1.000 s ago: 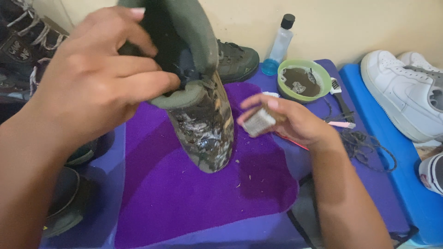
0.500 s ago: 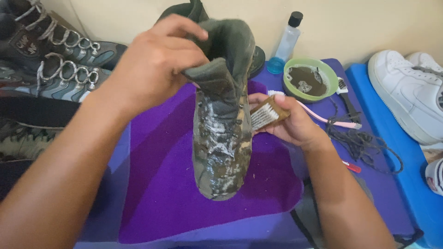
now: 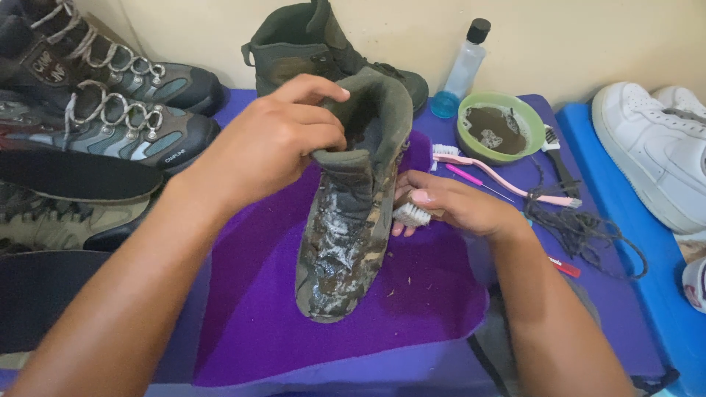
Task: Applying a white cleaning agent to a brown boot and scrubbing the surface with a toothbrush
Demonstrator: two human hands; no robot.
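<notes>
Boot [image 3: 346,242] now lies toe-down on the purple cloth [image 3: 250,309], lower than a moment ago. Left hand [image 3: 272,143] is closed on its collar; right hand [image 3: 452,206], closed around a brush [image 3: 410,215], has moved against the boot's side, so scrubbing looks underway

The left hand [image 3: 276,140] pinches with thumb and fingers curled; the right hand [image 3: 448,206] lies fingers closed, pointing left.
</notes>
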